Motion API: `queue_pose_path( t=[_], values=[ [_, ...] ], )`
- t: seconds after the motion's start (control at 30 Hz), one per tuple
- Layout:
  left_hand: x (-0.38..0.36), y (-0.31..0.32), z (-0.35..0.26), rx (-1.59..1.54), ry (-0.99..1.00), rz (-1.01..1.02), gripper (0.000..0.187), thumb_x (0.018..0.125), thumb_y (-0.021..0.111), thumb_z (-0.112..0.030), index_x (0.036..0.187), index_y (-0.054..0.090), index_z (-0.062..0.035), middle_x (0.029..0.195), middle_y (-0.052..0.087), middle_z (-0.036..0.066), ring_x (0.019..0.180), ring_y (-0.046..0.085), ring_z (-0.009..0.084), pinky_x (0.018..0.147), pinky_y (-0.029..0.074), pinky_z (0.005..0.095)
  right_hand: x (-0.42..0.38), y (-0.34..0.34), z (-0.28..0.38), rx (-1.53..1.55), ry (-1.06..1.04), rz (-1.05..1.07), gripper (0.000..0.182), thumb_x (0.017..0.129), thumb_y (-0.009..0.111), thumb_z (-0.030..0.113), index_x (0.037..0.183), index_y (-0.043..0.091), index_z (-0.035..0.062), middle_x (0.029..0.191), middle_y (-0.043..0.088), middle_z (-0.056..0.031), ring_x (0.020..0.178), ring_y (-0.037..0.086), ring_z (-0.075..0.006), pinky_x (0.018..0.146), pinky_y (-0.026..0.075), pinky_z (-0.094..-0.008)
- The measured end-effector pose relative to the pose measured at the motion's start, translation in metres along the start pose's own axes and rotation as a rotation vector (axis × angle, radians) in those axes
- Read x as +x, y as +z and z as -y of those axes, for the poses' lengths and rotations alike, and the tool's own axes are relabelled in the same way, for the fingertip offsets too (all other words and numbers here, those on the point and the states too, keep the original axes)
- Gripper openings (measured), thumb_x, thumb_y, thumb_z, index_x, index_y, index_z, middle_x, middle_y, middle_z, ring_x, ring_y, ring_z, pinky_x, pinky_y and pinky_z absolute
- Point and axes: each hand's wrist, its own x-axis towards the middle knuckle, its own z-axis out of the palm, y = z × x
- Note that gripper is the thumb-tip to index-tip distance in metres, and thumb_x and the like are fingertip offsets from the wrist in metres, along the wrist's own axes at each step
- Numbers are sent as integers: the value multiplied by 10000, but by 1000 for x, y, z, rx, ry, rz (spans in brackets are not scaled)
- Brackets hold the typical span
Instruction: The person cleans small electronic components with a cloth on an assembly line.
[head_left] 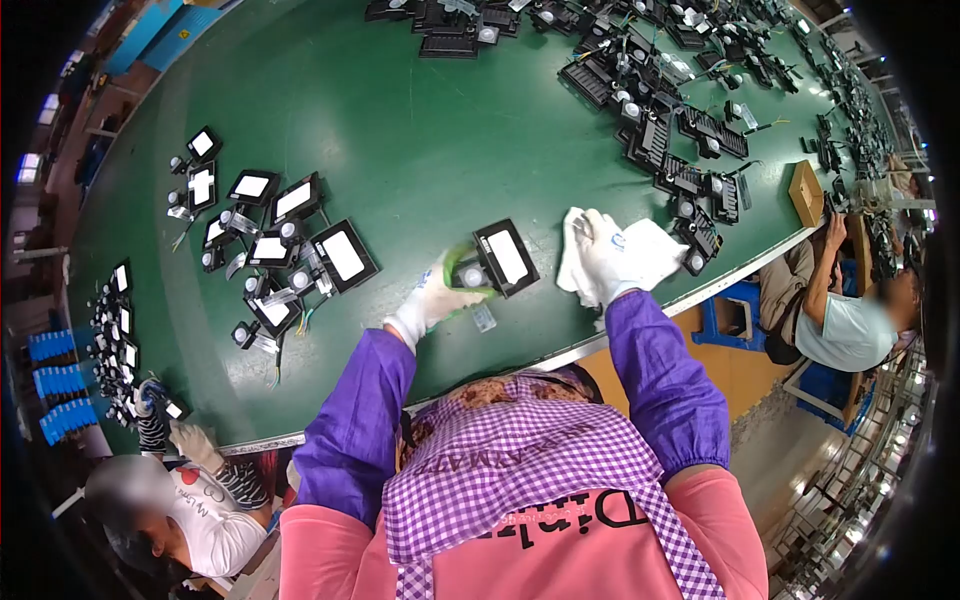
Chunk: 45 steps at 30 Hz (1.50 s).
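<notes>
My left hand point(440, 295), in a white glove with green fingertips, is closed around the sensor end of a black floodlight point(507, 258). The lamp's white panel faces up, and a small clear plastic piece point(484, 319) shows just below the glove. To the right, my right hand point(605, 255), also gloved, rests on a crumpled white cloth point(650, 255) on the green table point(420, 140). Its fingers are pressed together over the cloth.
Several floodlights with white panels point(342, 255) lie on the left. Many dark, finned units point(650, 140) are heaped at the upper right, near a yellow tray point(805, 194). One co-worker point(210, 510) is at lower left, another point(845, 325) at right.
</notes>
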Motion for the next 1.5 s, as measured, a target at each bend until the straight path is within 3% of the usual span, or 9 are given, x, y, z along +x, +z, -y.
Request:
queue_pose_path(
  t=[0.37,0.53,0.63,0.73,0.83,0.93,1.0,1.23,1.5],
  values=[
    [14,34,25,-387,-130,6,476,769,809,-129,1167,572,-23,945,641,45,828,606,129,681,539,294,-43,43,105,-39,-407,57,193,947,500,234,1034,612,103,958,640,-166,913,627,-373,803,495,-463],
    [7,41,32,-359,-158,-58,442,725,819,-194,1085,623,-29,940,684,112,855,651,214,784,535,344,20,10,127,85,213,247,247,933,502,239,1013,666,73,953,691,-164,853,686,-338,787,531,-418],
    [5,34,15,-180,-116,-120,473,693,833,-226,1078,640,-29,977,692,133,910,665,250,831,523,359,10,-15,161,-342,16,582,221,888,588,230,1015,663,66,973,688,-169,900,678,-346,819,525,-427],
    [5,48,34,-319,-133,-148,485,691,835,-251,1073,643,-22,1016,691,154,947,666,266,844,517,357,-14,22,129,-260,-414,382,260,865,615,225,1044,661,43,1033,672,-202,983,644,-387,863,505,-456],
    [4,46,26,-219,-119,-153,513,686,834,-258,1092,635,-17,1040,688,160,969,664,281,853,514,358,26,-1,133,172,168,380,364,825,664,327,1075,654,62,932,664,-198,921,658,-382,834,516,-419],
    [8,44,26,-117,-118,-146,515,692,826,-250,1110,631,-21,1008,694,163,946,670,287,837,521,361,8,2,132,-299,-525,310,272,894,557,288,1060,645,91,936,673,-186,933,661,-372,840,514,-428],
    [0,53,26,-308,-92,-217,489,705,821,-246,1093,621,-24,965,695,155,901,671,278,809,525,365,-7,23,167,-336,-312,567,223,904,547,274,1004,628,93,953,675,-183,946,652,-363,855,507,-444],
    [10,37,12,-316,-221,-91,454,729,820,-140,1106,607,-4,891,672,52,660,616,118,503,523,286,31,39,153,-105,-133,250,236,919,521,261,976,644,68,926,677,-201,893,652,-376,808,507,-467],
    [9,50,28,-304,-34,-122,462,696,819,-178,1087,620,-32,955,698,126,885,674,255,823,528,379,-46,27,89,-222,-435,236,207,866,576,230,1004,622,84,921,652,-162,883,647,-333,797,513,-448]
  ],
)
